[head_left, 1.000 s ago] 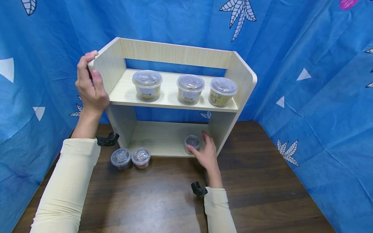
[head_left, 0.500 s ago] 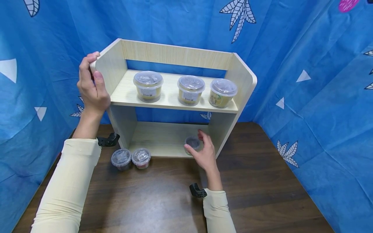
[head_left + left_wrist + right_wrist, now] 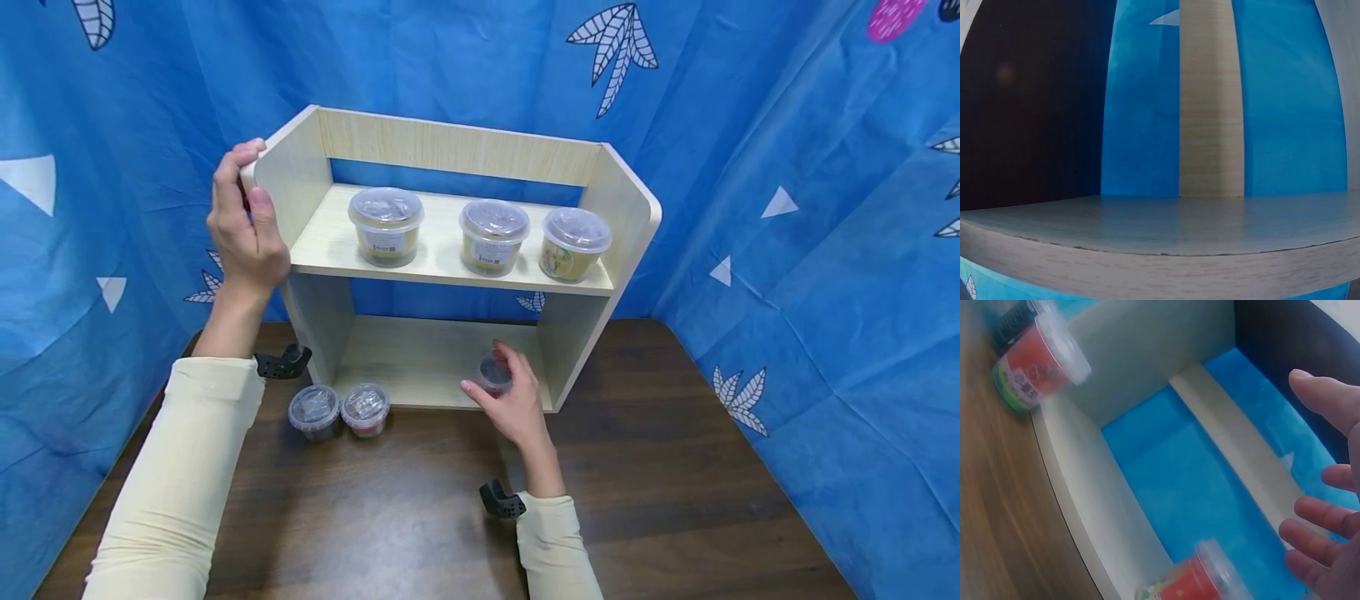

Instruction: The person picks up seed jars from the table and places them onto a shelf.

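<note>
My left hand [image 3: 247,218] grips the upper front corner of the left side panel of a pale wooden shelf [image 3: 450,279], fingers outside and thumb at the front edge. A small lidded plastic tub [image 3: 492,375] sits on the bottom board toward the right. Just in front of it is my right hand [image 3: 513,398], thumb and fingers spread, partly covering the tub in the head view. In the right wrist view those fingers [image 3: 1316,540] are apart with nothing between them, and the tub [image 3: 1191,581] shows red contents at the lower edge.
Three larger lidded tubs [image 3: 386,227] stand along the upper board. Two small lidded tubs, one dark [image 3: 315,410] and one reddish [image 3: 366,408], stand on the dark wooden table [image 3: 375,517] by the shelf's front left. Blue patterned cloth [image 3: 787,208] hangs behind and at the sides.
My right hand has shifted left, passing in front of the small tub, which stays on the bottom board. The left hand keeps its grip on the shelf; the head view has shifted slightly.
</note>
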A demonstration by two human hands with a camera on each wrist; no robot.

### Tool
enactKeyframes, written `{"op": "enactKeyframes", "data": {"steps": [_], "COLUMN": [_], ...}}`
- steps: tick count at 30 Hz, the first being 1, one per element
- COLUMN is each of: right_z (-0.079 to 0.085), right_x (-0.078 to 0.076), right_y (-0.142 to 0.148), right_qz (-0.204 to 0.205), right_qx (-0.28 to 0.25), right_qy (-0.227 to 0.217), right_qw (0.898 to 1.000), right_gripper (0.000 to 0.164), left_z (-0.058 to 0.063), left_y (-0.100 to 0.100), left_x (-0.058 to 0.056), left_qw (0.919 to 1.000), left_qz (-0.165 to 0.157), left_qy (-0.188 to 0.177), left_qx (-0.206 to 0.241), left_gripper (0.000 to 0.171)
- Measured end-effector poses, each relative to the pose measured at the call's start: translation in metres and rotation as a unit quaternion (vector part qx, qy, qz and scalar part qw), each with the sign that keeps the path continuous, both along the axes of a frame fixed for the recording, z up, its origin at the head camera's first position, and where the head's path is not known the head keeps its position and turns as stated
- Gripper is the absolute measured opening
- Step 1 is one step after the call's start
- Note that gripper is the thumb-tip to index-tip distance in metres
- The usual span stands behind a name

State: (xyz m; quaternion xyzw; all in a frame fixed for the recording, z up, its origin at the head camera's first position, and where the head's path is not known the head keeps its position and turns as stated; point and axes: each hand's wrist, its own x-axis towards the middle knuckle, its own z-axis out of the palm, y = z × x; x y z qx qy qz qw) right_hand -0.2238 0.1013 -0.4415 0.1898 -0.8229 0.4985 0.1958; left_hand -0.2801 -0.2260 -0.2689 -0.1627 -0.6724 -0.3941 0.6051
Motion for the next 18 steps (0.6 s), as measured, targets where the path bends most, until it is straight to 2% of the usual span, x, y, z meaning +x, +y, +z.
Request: {"op": "enactKeyframes", "data": {"steps": [3,8,13,18], "right_z": [0.0,-0.003,-0.004,-0.006], "right_x": [0.001,0.006,0.008,0.006], "right_y": [-0.005,-0.01,-0.015,-0.023], "right_qz": [0.023,0.032,0.035,0.052], "right_qx": [-0.012,-0.014,-0.001,0.037], "right_qy": [-0.014,-0.043,-0.048,-0.042], "right_qw": [1.0,0.998,0.998,0.997], "right_gripper": [0.073,0.073,0.073,0.075], "left_z": [0.001,0.002,0.003,0.003], "left_y": [0.001,0.007,0.008,0.007], "left_x": [0.002,0.006,0.007,0.006], "left_qw": [1.0,1.0,1.0,1.0], "left_qz": [0.002,0.002,0.002,0.002], "left_qy": [-0.001,-0.004,-0.001,0.001], "left_qx": [0.001,0.002,0.002,0.005], "left_gripper": [0.041,0.041,0.04,0.041]}}
